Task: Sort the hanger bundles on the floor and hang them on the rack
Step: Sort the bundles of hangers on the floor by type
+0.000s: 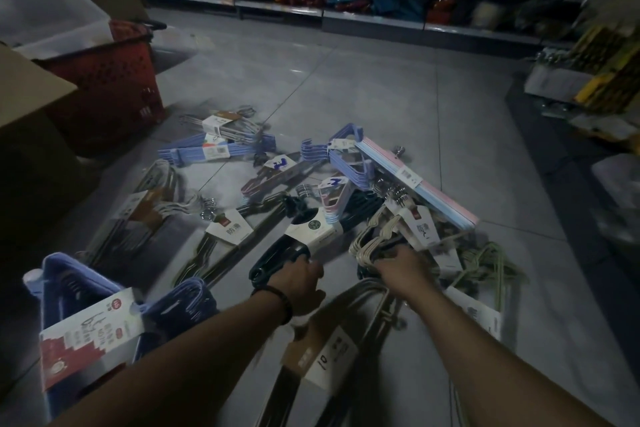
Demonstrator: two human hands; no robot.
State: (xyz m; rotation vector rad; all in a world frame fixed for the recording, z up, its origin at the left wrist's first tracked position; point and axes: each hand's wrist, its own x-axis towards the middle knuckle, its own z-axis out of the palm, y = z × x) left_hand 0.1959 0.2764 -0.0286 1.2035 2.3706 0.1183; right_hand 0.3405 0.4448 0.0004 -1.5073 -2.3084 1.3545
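Several hanger bundles lie scattered on the grey tiled floor. My left hand is closed around the end of a dark teal hanger bundle with a white label. My right hand grips a cream wire hanger bundle by its hooks. Blue bundles lie at the far left, a pink and light-blue bundle at the far right, a green bundle right of my right hand. A large blue bundle with a red-and-white label lies near left. No rack is in view.
A red basket and a cardboard box stand at the left. Store shelves full of goods line the back, and more goods are stacked at the right. Bare floor lies beyond the pile.
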